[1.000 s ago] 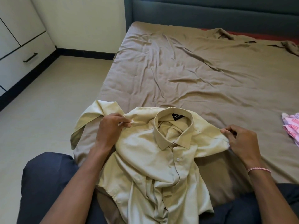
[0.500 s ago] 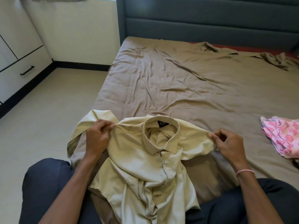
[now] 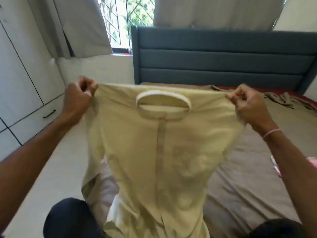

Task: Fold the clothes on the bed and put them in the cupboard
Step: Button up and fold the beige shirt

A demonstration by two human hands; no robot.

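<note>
1. We see a window (image 3: 120, 31) at the top, with a diagonal grille (image 3: 109, 23) and green leaves (image 3: 137, 14) behind it.
2. We see a grey left curtain (image 3: 72, 26) hanging askew beside it, and a right curtain (image 3: 214, 11) opposite.
3. We see a cream wall (image 3: 96, 69) under the window and a pale floor (image 3: 65, 177) at lower left.

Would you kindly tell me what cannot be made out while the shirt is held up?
The shirt, head view: buttons and details lost to motion blur; hem cut off by the bottom edge.
The bed, head view: its middle hidden behind the shirt.
The pink garment, head view: mostly hidden by the right forearm and the right edge.
The cupboard, head view: cut off by the left edge; doors hide its inside.
</note>
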